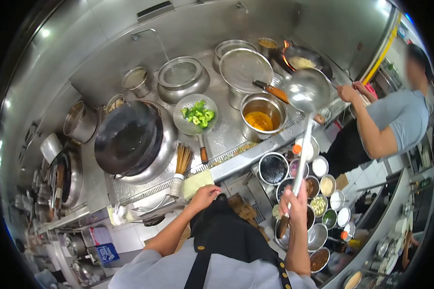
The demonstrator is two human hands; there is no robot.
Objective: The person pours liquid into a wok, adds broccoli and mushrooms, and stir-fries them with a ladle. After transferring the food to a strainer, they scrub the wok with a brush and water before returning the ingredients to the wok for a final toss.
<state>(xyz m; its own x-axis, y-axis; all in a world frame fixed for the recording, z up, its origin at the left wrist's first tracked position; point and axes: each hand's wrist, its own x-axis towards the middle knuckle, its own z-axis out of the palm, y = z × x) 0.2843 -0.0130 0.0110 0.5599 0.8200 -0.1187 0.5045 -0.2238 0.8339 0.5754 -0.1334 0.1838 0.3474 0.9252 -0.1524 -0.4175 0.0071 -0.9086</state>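
My right hand (295,204) is wrapped round the long handle of a large metal ladle (307,90), whose round bowl is raised above the stove's right part. Near the counter edge, beside a folded pale cloth (196,182), is my left hand (207,195), its fingers curled together; whether they hold anything is hidden. A dark wok (125,137) sits tilted on the burner at the left. Green broccoli (198,114) lies in a perforated strainer (183,126) with a wooden-ended handle. A bamboo brush (183,159) stands at the front edge.
A pot of orange liquid (259,120) and lidded pots (181,72) stand on the steel stove. Seasoning containers (318,204) crowd the lower right. At the right, a co-worker (395,115) stands by a flaming wok (318,60). Water runs from a tap (147,32).
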